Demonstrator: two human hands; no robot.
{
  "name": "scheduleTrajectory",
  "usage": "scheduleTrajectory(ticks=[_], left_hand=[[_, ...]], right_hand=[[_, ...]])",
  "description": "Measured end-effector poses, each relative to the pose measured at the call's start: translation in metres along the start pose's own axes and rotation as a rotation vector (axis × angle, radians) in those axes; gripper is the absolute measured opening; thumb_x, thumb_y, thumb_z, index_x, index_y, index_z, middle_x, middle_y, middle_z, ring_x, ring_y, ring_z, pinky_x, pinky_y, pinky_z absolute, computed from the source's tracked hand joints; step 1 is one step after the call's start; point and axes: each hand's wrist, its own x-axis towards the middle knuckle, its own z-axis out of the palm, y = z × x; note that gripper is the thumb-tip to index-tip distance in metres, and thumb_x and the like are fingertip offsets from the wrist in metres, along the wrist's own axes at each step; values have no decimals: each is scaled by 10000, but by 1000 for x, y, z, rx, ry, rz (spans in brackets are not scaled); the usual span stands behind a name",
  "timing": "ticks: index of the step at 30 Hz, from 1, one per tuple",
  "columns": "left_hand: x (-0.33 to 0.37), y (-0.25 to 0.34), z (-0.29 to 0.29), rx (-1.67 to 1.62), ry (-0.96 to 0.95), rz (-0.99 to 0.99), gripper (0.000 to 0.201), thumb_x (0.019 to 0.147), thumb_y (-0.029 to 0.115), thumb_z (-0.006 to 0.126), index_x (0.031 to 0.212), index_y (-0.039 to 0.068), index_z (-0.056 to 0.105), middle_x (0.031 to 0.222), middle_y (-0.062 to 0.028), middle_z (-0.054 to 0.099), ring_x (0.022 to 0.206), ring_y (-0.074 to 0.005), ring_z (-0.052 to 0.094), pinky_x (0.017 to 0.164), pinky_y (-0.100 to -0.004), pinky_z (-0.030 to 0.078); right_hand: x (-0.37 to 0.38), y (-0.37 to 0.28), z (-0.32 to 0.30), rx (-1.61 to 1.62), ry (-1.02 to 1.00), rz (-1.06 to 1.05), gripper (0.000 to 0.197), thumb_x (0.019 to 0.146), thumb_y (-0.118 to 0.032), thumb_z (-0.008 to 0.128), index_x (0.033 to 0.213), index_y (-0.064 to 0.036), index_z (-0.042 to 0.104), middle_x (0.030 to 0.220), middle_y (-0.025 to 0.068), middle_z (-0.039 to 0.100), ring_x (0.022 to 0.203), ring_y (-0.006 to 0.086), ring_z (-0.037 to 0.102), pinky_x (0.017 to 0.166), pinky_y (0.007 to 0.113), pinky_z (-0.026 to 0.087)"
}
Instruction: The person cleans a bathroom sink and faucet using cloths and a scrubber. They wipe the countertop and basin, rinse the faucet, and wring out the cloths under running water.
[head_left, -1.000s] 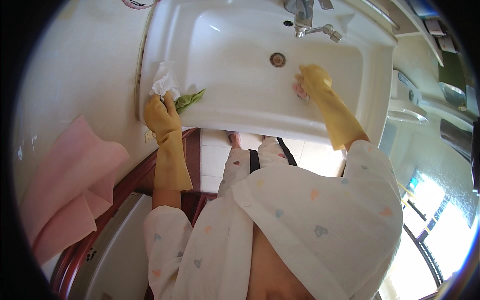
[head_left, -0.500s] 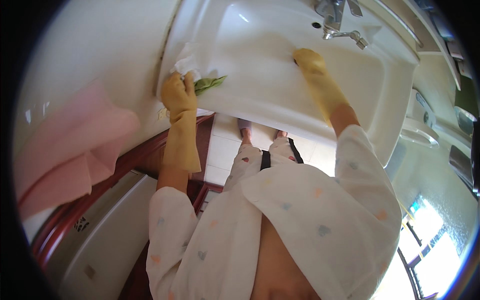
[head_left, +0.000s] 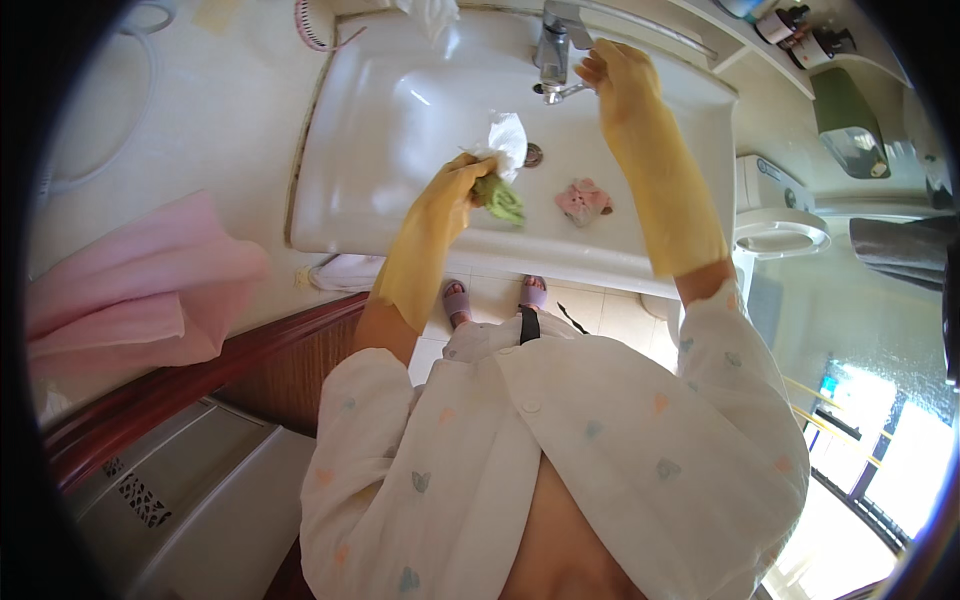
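Note:
Both of my hands wear long yellow rubber gloves. Over the white sink (head_left: 330,190), my left hand (head_left: 450,190) is closed around a green cloth (head_left: 503,202) and a crumpled white tissue or thin cloth (head_left: 508,142). My right hand (head_left: 622,72) is at the chrome faucet (head_left: 553,50), fingers curled by its lever and hiding the spout's end; the exact contact is partly covered. Below it on the basin floor lies a small crumpled pink cloth (head_left: 583,202). Beside the white piece shows the round drain (head_left: 533,155).
A larger pink towel (head_left: 150,285) hangs at the left above a dark red wooden edge (head_left: 230,350). White material (head_left: 432,15) lies on the sink's far rim. Bottles (head_left: 790,25) stand on a shelf at the far right, and a toilet (head_left: 785,235) is right of the sink.
My left hand has moved from the sink's left rim over the basin, still holding the green and white pieces. My right hand has gone from the basin to the faucet. The small pink cloth now shows.

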Motion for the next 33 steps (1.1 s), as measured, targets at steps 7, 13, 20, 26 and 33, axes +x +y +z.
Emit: scheduleTrajectory(ticks=[7, 13, 20, 26, 33], left_hand=[[44, -36, 55, -183, -61, -151, 290, 1020, 171, 582, 1287, 63, 545, 1200, -112, 686, 1065, -264, 713, 831, -403, 624], [53, -19, 88, 60, -162, -67, 228, 1012, 178, 606, 1202, 50, 602, 1071, -84, 683, 892, -187, 698, 731, -344, 587], [65, 8, 135, 67, -235, 25, 227, 988, 145, 644, 1170, 12, 619, 1015, -72, 688, 890, -170, 674, 739, -325, 569], [87, -12, 142, 63, -325, 115, 177, 948, 19, 622, 1120, -21, 627, 1008, -108, 708, 772, -167, 630, 636, -313, 501], [97, -12, 185, 23, -155, 52, 180, 951, 121, 643, 1089, 5, 632, 961, -107, 690, 832, -187, 639, 636, -297, 509]], right_hand=[[-6, -36, 8, -732, -368, -155, 332, 975, -29, 515, 1267, 105, 598, 1226, 165, 698, 1039, 189, 670, 877, 282, 530], [1, 6, -101, -176, -320, 249, 343, 1012, -150, 595, 1325, -11, 596, 1248, 129, 688, 1007, 221, 684, 930, 300, 524], [-23, 56, -126, -177, -341, 229, 345, 964, -193, 704, 1224, 24, 640, 924, 60, 692, 770, 142, 629, 692, 271, 516], [41, 56, -180, -517, -9, -43, 244, 919, -157, 713, 1096, 5, 672, 786, 25, 659, 585, 83, 560, 560, 268, 473], [47, 14, -252, -1412, 143, -454, 368, 916, -217, 692, 1243, -50, 662, 894, 113, 731, 812, 213, 686, 781, 332, 544]])
